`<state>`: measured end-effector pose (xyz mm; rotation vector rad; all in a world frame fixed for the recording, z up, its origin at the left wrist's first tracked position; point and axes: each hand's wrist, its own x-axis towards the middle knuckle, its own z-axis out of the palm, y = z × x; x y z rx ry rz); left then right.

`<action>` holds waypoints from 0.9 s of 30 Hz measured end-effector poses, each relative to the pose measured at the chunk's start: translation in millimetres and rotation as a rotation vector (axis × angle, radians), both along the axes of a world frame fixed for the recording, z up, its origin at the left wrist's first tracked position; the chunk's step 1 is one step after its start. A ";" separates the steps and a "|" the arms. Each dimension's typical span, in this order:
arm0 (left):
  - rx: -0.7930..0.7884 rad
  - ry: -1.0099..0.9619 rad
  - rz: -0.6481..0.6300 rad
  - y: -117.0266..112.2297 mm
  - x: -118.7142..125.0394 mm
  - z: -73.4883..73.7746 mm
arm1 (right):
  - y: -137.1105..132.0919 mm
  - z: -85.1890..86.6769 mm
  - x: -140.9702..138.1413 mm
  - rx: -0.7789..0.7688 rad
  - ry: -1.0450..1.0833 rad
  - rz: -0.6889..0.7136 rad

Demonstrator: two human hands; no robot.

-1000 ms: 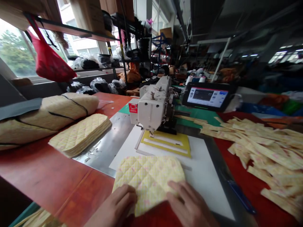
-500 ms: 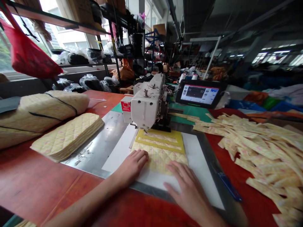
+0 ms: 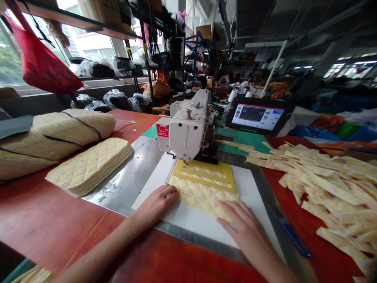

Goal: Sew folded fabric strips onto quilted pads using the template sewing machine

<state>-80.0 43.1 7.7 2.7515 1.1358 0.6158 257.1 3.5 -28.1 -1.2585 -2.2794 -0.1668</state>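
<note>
1. Left hand (image 3: pixel 160 199): I read it palm down, fingers close together and lightly bent, tips at the left edge of the quilted piece. Thumb hidden from my camera; cannot tell whether it pinches the fabric. Forearm runs in from lower left, low over the red table (image 3: pixel 118 259).
2. Right hand (image 3: pixel 243 220): palm down, fingers stretched forward, thumb spread away from them. I see fingertips on the near right part of the quilted piece, the wrist over the near right of the white sheet (image 3: pixel 256 192).
3. Quilted piece (image 3: pixel 203 198): flat on the white sheet between the hands, its far part beneath the slotted yellow template (image 3: pixel 228 173); fabric shows through both slots. Sewing machine (image 3: pixel 187 135) head stands just above the template's far left corner.
4. Containers: red bag (image 3: pixel 47 65) hangs at upper left, bulging; I cannot make out its contents. Clear plastic bags (image 3: pixel 116 98) by the window wall hold dark items. Cardboard box (image 3: pixel 103 13) on the upper shelf; inside not visible.
5. Left of the machine: stack of quilted pieces (image 3: pixel 91 165), beside a tied bundle (image 3: pixel 67 127).
6. Right: heap of fabric strips (image 3: pixel 324 184); blue-handled tool (image 3: pixel 296 239) lies nearer me; lit screen (image 3: pixel 256 117) behind.
</note>
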 end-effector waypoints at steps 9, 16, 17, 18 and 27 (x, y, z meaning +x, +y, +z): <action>0.197 -0.027 0.124 27.3 8.9 -20.9 | 12.5 17.4 -17.5 0.130 -0.066 0.001; 0.202 -0.047 0.221 36.5 19.4 -24.5 | 33.7 9.3 -24.9 0.113 -0.060 -0.004; 0.200 -0.046 0.231 37.2 21.3 -24.7 | 36.2 7.1 -25.5 0.101 -0.056 -0.011; 0.200 -0.040 0.239 37.9 23.2 -24.9 | 38.2 5.3 -25.5 0.094 -0.051 -0.011; 0.116 0.039 0.270 34.3 26.1 -18.1 | 34.3 4.6 -0.7 0.132 -0.139 0.002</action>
